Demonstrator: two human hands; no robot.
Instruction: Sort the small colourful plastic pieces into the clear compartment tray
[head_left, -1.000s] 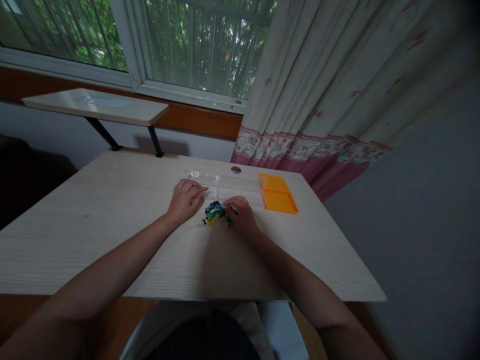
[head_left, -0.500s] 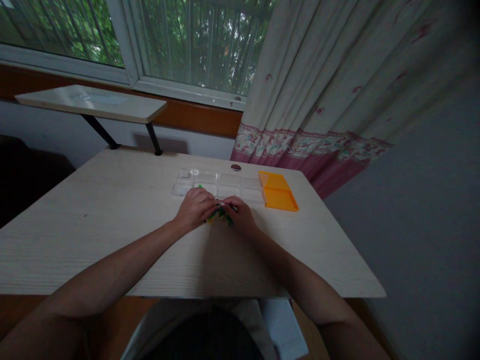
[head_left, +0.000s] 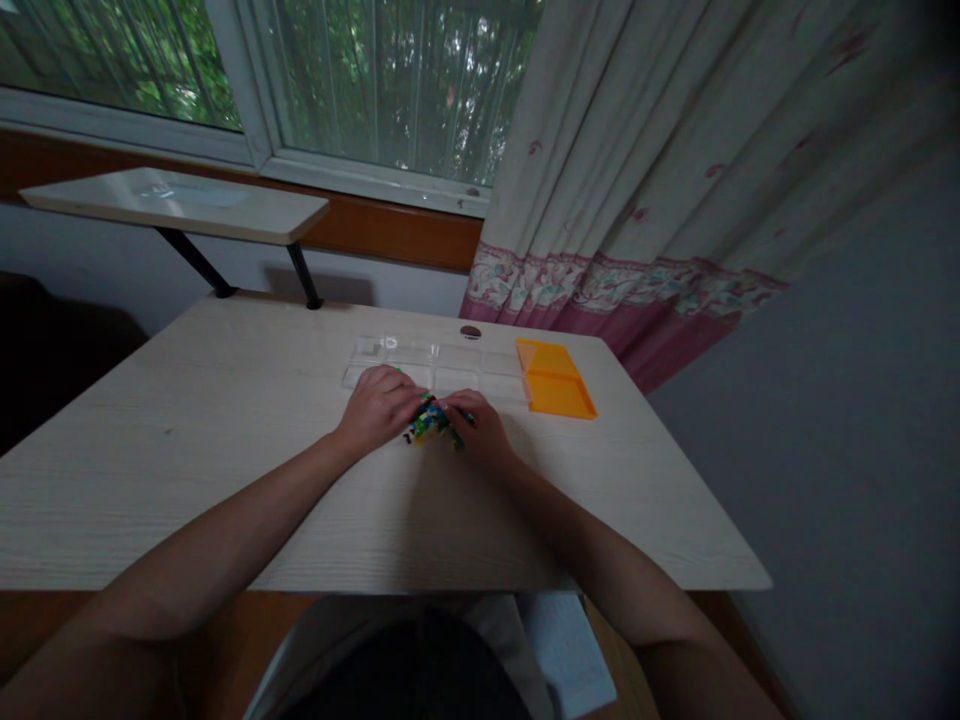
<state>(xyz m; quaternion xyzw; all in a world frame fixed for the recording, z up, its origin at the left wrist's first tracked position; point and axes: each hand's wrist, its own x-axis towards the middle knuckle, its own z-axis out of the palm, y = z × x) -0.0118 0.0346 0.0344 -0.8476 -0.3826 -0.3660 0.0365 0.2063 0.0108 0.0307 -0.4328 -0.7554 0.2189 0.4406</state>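
Note:
A small heap of coloured bricks (head_left: 424, 424), blue, green, yellow and black, lies on the pale wooden table (head_left: 225, 440). My left hand (head_left: 379, 408) rests at the heap's left side, fingers curled and pinched at the bricks. On the right side my right hand (head_left: 480, 430) has its fingers closed against the heap; what either pinches is too small to name. Just behind the hands lies a clear plastic compartment tray (head_left: 442, 358), with a small green piece (head_left: 399, 371) showing at my left hand's knuckles.
An orange lid (head_left: 555, 385) lies to the right of the clear tray. A dark round hole (head_left: 471, 331) sits near the table's far edge. A small shelf on black brackets (head_left: 180, 205) stands below the window. A curtain (head_left: 675, 200) hangs at the right.
My left hand moved from the clear tray to the brick heap, met my right hand over it, then drew slightly left, uncovering part of the heap. My right hand barely moved.

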